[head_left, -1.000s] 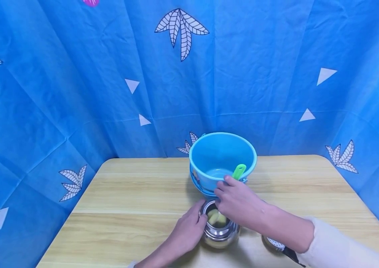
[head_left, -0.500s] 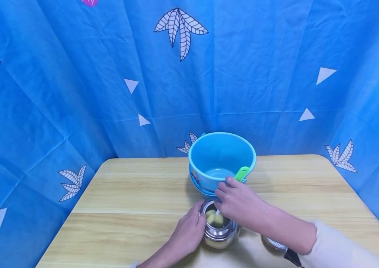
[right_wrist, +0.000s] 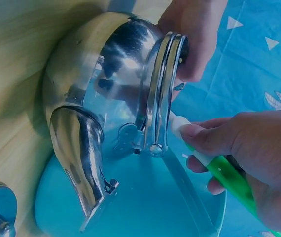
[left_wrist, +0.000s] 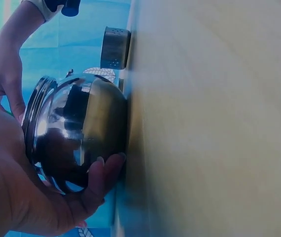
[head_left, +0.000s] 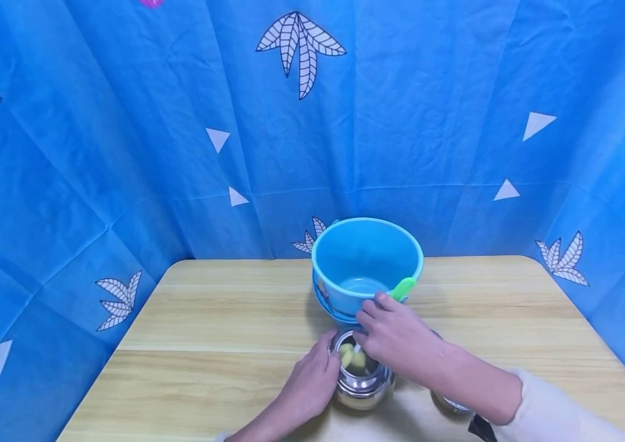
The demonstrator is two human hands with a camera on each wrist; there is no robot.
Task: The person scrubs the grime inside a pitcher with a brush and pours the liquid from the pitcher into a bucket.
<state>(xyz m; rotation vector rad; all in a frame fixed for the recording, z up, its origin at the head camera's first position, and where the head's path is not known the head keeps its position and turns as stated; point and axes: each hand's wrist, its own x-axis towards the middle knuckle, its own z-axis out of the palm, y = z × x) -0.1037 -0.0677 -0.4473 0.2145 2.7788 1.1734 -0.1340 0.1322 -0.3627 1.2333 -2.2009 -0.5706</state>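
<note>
Silvery round metal kettle (head_left: 361, 394), cupped by left hand (head_left: 310, 377), likely for steadiness; opposite that grip, right hand (head_left: 395, 336) pinching slim green-and-white plastic tool (right_wrist: 231, 179), tip unclear!

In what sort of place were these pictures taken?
Probably a small staged corner indoors rather than a working kitchen: patterned blue cloth hangs behind and beside a wood-grain table, where a metal kettle stands close to a light-blue bucket.
</note>
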